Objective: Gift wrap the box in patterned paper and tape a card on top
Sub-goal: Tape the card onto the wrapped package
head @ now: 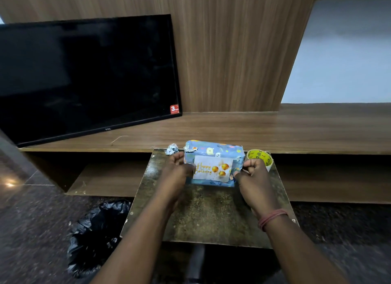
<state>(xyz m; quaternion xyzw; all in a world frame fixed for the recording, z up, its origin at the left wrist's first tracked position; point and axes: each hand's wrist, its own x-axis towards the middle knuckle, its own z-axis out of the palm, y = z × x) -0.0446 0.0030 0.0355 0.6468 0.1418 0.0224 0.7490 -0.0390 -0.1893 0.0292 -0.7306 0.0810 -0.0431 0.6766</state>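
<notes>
tabletop [211, 216]: small dark board, everything crowded at its far edge.
bin bag [95, 237]: black, on the floor off the left edge; contents can't be made out.
box [213, 151]: wrapped already, long axis running left to right, sitting between both hands.
left hand [176, 167]: fingers curled on the box's left end, thumb at the card.
right hand [252, 170]: fingers curled at the right end, equally near.
card [211, 170]: lying on top; taping looks due.
tape roll [261, 156]: just beyond the right hand.
paper scrap [172, 149]: crumpled at the far left corner.

A white birthday card [212, 170] lies on the blue patterned wrapped box [213, 151], yellow-printed tape roll [259, 158] just right, crumpled paper scrap [172, 149] left, on the worn small table [207, 216].
</notes>
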